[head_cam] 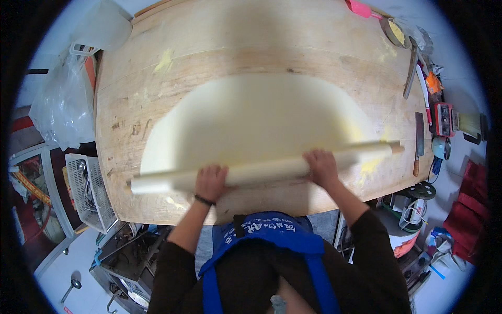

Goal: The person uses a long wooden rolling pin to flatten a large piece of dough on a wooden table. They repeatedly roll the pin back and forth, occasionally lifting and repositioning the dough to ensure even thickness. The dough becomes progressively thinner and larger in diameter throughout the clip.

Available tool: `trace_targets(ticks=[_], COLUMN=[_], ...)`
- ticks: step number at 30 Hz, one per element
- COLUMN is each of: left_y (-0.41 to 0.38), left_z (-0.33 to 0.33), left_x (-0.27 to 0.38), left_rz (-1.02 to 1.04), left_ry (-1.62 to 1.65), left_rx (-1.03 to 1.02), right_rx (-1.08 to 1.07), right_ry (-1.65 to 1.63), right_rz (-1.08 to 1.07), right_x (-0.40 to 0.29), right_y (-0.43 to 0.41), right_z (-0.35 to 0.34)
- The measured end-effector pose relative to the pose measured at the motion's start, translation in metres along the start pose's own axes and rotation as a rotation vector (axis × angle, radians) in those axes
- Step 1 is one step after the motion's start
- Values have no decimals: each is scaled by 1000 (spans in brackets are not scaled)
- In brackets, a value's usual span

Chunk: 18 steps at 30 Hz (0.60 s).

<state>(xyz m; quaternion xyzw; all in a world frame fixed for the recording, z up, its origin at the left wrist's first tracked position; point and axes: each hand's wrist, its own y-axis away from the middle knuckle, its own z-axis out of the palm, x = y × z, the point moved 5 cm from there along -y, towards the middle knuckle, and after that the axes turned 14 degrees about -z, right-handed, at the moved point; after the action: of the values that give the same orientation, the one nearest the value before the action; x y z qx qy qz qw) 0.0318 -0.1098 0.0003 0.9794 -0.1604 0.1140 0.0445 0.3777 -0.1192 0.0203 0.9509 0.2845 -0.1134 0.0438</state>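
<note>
A large sheet of pale dough (259, 114) lies spread on a wooden work table (129, 98), its near part wrapped around a long wooden rolling pin (397, 149). The pin lies crosswise near the table's front edge, slightly tilted, with its bare ends showing at both sides. My left hand (211, 182) presses on the wrapped pin left of the middle, fingers curled over it. Right of the middle, my right hand (322, 168) grips the same dough-covered roll. Yellow flour (370, 167) is scattered at the right, beside the dough.
A cleaver (419, 137) rests at the table's right side. Beyond it stand a red kitchen scale (444, 119) and a bowl of yellow flour (397, 33). A white plastic basket (88, 192) with utensils and a clear plastic bag (62, 102) are at the left edge.
</note>
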Motion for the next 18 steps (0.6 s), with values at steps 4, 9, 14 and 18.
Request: trace_targets(ticks=[4,9,14,18], left_y=[58,-77,-78,-82], left_z=[-7,-23,3,-20], left_x=[18,-29,48,-19], left_rz=[16,-241,-127,-157], left_ry=[35,-106,68,-22], left_rx=[-202,-13,138,141], right_rx=[-126,131,167,164], right_ry=[-140,56,1,128], right_rz=[-8,125,43,63], right_x=[-36,51,-40,38], right_y=[43,-68,-134,-86], right_z=[3,-14,10,-5])
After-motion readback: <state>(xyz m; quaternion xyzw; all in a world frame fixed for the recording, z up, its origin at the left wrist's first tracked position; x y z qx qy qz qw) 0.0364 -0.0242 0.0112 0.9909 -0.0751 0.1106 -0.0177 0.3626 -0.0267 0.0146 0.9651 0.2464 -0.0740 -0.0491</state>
